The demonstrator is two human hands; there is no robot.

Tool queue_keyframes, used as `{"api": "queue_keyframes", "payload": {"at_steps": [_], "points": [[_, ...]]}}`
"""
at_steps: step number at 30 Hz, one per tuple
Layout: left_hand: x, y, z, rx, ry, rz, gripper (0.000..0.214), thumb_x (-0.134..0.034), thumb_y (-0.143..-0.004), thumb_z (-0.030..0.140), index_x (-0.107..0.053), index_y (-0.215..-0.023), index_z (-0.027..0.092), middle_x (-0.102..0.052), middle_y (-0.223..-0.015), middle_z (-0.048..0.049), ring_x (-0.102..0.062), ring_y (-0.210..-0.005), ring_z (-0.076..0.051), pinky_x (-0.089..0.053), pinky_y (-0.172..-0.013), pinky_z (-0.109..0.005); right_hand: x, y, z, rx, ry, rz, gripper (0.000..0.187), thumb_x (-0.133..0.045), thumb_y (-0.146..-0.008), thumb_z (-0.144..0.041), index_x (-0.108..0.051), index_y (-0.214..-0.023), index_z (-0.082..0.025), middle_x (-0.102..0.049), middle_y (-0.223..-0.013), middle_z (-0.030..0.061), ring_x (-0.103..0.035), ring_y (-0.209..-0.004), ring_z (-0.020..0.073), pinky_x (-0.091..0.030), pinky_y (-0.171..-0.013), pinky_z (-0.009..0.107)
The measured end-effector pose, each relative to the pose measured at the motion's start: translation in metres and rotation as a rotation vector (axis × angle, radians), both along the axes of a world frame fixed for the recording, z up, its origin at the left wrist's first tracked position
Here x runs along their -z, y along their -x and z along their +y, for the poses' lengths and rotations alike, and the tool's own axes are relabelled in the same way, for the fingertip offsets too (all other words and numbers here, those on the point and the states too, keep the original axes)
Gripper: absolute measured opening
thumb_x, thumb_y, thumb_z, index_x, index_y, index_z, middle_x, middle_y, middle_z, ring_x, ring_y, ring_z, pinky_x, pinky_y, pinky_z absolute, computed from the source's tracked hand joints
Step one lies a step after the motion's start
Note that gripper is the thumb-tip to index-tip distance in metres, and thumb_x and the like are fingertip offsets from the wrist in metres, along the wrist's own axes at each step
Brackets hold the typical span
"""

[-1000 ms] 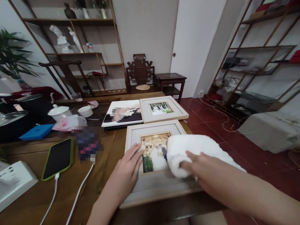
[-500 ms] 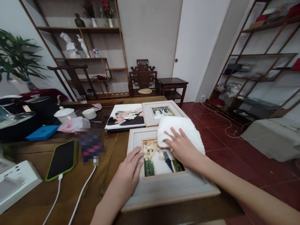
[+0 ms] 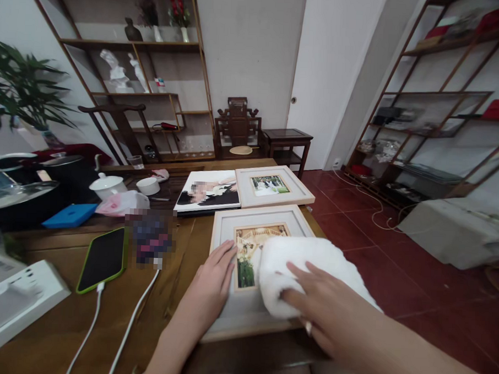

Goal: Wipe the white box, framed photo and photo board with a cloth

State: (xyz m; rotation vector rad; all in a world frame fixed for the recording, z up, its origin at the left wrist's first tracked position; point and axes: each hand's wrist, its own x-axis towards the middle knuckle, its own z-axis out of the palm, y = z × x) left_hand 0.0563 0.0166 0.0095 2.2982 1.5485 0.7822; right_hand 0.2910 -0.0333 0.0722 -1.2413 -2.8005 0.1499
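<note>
A light wooden picture frame (image 3: 231,222) with a wedding photo lies flat at the near edge of the brown table (image 3: 62,311). My left hand (image 3: 212,282) lies flat and open on the frame's left side, holding it down. My right hand (image 3: 314,300) presses a folded white towel (image 3: 308,261) onto the lower right part of the frame's glass, fingers spread on the cloth. The towel hides much of the photo.
Behind lie a smaller frame (image 3: 274,185) and a photo print (image 3: 208,190). To the left are a green-cased phone (image 3: 103,258) on a white cable, a white box (image 3: 16,303), a blue pad (image 3: 70,215), cups and pots. Red tile floor and shelves at right.
My right hand has dragged the towel from the frame's upper right corner down toward me, over the lower part of the photo. My left hand stays in place.
</note>
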Motion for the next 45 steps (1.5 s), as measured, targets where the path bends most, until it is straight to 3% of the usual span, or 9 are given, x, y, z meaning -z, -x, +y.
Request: {"api": "queue_keyframes", "payload": {"at_steps": [5,11,18,22,25,28,33,39,45], "points": [[-0.004,0.001,-0.001,0.008,0.036,0.013,0.037,-0.036,-0.090,0.025,-0.057,-0.120,0.016,-0.051,-0.135,-0.0125,-0.045,-0.127,-0.023,-0.036,-0.106,-0.044,0.024,-0.001,0.071,0.092,-0.218,-0.006,0.044,-0.052,-0.073,-0.003,-0.057,-0.115,-0.014,-0.052,-0.131,0.0173,-0.034,-0.130,0.0305,-0.025,-0.106,0.050],[-0.004,0.002,0.000,0.026,0.000,0.001,0.036,-0.038,-0.090,0.025,-0.057,-0.119,0.016,-0.053,-0.134,-0.0128,-0.047,-0.126,-0.023,-0.036,-0.106,-0.044,0.020,0.016,0.122,0.098,-0.259,0.000,0.048,-0.049,-0.072,-0.001,-0.056,-0.118,-0.011,-0.048,-0.135,0.0169,-0.030,-0.132,0.0321,-0.024,-0.105,0.052],[-0.003,0.005,0.002,0.019,-0.072,-0.074,0.033,-0.040,-0.089,0.023,-0.056,-0.117,0.017,-0.048,-0.137,-0.0148,-0.044,-0.127,-0.024,-0.034,-0.106,-0.045,0.002,0.027,0.053,-0.162,0.032,0.059,0.035,-0.045,-0.074,-0.004,-0.062,-0.104,-0.014,-0.059,-0.121,0.0181,-0.039,-0.127,0.0276,-0.028,-0.104,0.048],[0.002,0.007,0.002,-0.116,-0.104,-0.087,0.039,-0.043,-0.087,0.025,-0.052,-0.122,0.013,-0.035,-0.144,-0.0204,-0.029,-0.135,-0.032,-0.031,-0.105,-0.053,-0.022,0.004,-0.007,-0.149,0.244,0.084,0.036,-0.047,-0.071,-0.003,-0.065,-0.097,-0.021,-0.060,-0.122,0.0112,-0.046,-0.123,0.0218,-0.030,-0.105,0.037],[0.002,0.009,0.003,-0.201,-0.057,-0.130,0.042,-0.048,-0.085,0.028,-0.050,-0.124,0.014,-0.045,-0.137,-0.0206,-0.032,-0.133,-0.035,-0.032,-0.102,-0.058,-0.034,-0.019,-0.033,-0.069,0.334,0.105,0.045,-0.046,-0.069,-0.001,-0.064,-0.098,-0.029,-0.059,-0.124,0.0008,-0.047,-0.122,0.0181,-0.037,-0.100,0.030],[-0.006,0.012,0.004,-0.190,0.054,-0.243,0.050,-0.055,-0.080,0.031,-0.045,-0.127,0.016,-0.054,-0.129,-0.0168,-0.047,-0.124,-0.031,-0.035,-0.103,-0.051,-0.030,-0.041,-0.033,0.041,0.252,0.119,0.046,-0.043,-0.070,-0.001,-0.063,-0.100,-0.029,-0.060,-0.121,0.0028,-0.051,-0.118,0.0216,-0.045,-0.091,0.031],[-0.025,0.015,0.005,-0.341,0.401,-0.666,0.075,-0.074,-0.063,0.023,-0.041,-0.130,0.011,-0.066,-0.111,-0.0172,-0.065,-0.099,-0.028,-0.050,-0.087,-0.042,0.008,-0.058,0.004,0.239,0.019,0.155,0.044,-0.040,-0.070,-0.003,-0.061,-0.106,-0.021,-0.060,-0.118,0.0116,-0.044,-0.124,0.0299,-0.041,-0.095,0.047],[-0.037,0.017,-0.006,-0.305,0.681,-1.064,0.049,-0.074,-0.058,0.013,-0.061,-0.104,0.011,-0.073,-0.095,-0.0120,-0.069,-0.090,-0.027,-0.056,-0.073,-0.033,0.036,-0.047,0.014,0.140,-0.039,0.250,0.053,-0.037,-0.059,0.001,-0.059,-0.102,-0.018,-0.049,-0.135,0.0108,-0.029,-0.134,0.0267,-0.032,-0.104,0.051],[-0.047,0.007,-0.027,-0.414,0.769,-1.263,0.048,-0.067,-0.073,0.020,-0.053,-0.118,0.019,-0.074,-0.089,-0.0087,-0.072,-0.073,-0.026,-0.058,-0.061,-0.035,0.032,-0.047,0.006,0.116,-0.005,0.289,0.054,-0.037,-0.057,0.000,-0.059,-0.102,-0.020,-0.049,-0.136,0.0086,-0.032,-0.132,0.0274,-0.040,-0.099,0.047]]}}
